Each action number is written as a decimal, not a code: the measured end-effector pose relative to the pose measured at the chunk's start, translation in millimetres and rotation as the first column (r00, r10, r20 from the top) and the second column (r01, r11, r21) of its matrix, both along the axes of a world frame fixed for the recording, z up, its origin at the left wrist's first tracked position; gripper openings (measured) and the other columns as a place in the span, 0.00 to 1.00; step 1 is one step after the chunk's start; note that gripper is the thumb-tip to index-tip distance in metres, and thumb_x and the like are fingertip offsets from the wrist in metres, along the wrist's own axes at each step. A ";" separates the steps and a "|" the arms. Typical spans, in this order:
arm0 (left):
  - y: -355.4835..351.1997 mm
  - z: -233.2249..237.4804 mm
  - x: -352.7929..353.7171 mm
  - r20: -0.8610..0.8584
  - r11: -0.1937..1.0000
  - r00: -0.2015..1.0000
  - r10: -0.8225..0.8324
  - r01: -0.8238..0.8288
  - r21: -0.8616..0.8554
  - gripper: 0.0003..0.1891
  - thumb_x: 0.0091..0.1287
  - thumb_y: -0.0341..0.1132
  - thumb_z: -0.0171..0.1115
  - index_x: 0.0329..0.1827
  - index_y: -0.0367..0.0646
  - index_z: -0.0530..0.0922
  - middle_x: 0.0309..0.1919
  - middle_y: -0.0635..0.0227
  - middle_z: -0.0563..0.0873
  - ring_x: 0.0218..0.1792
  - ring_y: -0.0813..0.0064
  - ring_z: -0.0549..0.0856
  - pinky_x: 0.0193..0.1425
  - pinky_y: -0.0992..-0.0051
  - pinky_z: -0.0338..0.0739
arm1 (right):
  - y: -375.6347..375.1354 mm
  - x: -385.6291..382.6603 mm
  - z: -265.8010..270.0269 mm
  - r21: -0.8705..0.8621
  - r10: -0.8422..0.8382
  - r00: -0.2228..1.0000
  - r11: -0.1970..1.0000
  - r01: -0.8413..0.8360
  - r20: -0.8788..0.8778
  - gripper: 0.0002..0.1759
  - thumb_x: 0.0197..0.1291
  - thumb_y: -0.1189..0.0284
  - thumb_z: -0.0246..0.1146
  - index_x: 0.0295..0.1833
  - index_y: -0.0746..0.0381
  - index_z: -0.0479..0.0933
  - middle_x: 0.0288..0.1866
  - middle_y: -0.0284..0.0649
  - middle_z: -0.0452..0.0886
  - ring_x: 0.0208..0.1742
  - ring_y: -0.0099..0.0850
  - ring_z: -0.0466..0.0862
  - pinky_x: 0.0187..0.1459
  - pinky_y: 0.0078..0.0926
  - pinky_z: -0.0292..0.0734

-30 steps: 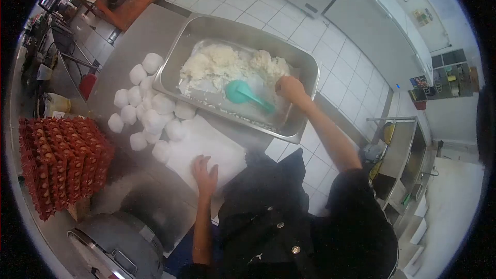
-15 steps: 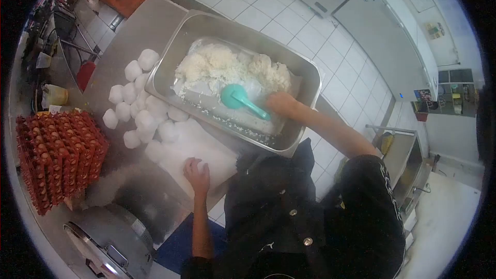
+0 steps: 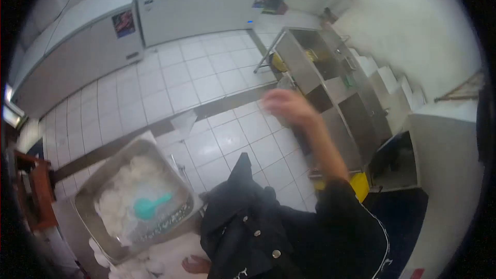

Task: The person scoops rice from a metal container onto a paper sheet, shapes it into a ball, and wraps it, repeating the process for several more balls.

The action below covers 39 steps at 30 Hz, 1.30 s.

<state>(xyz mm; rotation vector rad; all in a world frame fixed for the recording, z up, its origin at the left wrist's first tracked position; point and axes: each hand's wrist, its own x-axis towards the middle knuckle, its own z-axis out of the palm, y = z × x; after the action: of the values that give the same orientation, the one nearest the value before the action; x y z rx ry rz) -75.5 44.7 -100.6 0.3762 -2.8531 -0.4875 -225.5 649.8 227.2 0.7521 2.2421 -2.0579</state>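
Note:
My right hand is raised over the tiled floor, away from the counter, and smeared by motion. Its fingers are too blurred to read, and I make out nothing in it. At the bottom, my left hand rests with fingers apart by the white sheets on the counter. A deep steel pan holds white rice, with a turquoise scoop lying in it. White rounded bundles sit along the pan's near side. A pale, translucent piece, perhaps plastic, shows beyond the pan; whether it is airborne cannot be told.
White chest freezers line the far wall behind the tiled floor. To the right stands a steel cabinet with open compartments, near a yellow object. An orange-brown wooden stand is at left.
The view has swung right. My right hand has left the pan and risen out over the floor. A pale translucent piece now shows beyond the pan. My left hand stays by the sheets.

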 end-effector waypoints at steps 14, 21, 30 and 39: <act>-7.3 0.4 -49.0 0.347 0.986 0.937 -0.033 0.088 -0.145 0.21 0.76 0.44 0.56 0.55 0.31 0.78 0.56 0.46 0.80 0.65 0.44 0.74 0.75 0.48 0.60 | 29.2 487.9 -295.6 -0.260 -0.843 -0.530 -0.535 0.804 0.095 0.15 0.61 0.62 0.71 0.32 0.62 0.78 0.26 0.36 0.80 0.26 0.31 0.78 0.28 0.31 0.73; -55.0 -40.4 17.2 0.345 0.995 0.936 0.061 -0.029 -0.095 0.21 0.75 0.44 0.56 0.57 0.32 0.76 0.57 0.46 0.79 0.65 0.42 0.72 0.74 0.45 0.58 | 3.3 161.1 -231.7 0.256 -0.783 0.622 0.601 0.757 -0.002 0.23 0.69 0.60 0.66 0.23 0.55 0.67 0.20 0.25 0.65 0.18 0.16 0.61 0.19 0.21 0.56; -2.2 49.6 5.7 0.039 0.935 0.972 0.231 -0.233 0.266 0.14 0.64 0.34 0.67 0.51 0.42 0.78 0.56 0.55 0.80 0.61 0.50 0.76 0.66 0.51 0.66 | -342.2 -149.7 -118.8 0.386 0.784 0.618 0.551 -0.740 0.065 0.17 0.64 0.66 0.67 0.53 0.65 0.79 0.47 0.44 0.86 0.47 0.35 0.86 0.51 0.31 0.80; 10.2 25.5 11.8 -0.063 0.908 0.916 0.396 -0.380 0.178 0.16 0.61 0.35 0.68 0.52 0.45 0.77 0.58 0.59 0.80 0.63 0.53 0.76 0.66 0.53 0.67 | -447.1 -190.2 -206.5 0.837 0.943 0.314 0.084 -0.541 0.109 0.18 0.68 0.67 0.59 0.56 0.67 0.66 0.41 0.62 0.82 0.41 0.62 0.83 0.41 0.57 0.78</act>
<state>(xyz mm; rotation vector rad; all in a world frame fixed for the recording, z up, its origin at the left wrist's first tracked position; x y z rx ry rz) -63.7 54.8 -75.0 0.9026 -2.5545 -0.6365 -415.6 202.7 20.7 -1.1124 2.6910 -0.6420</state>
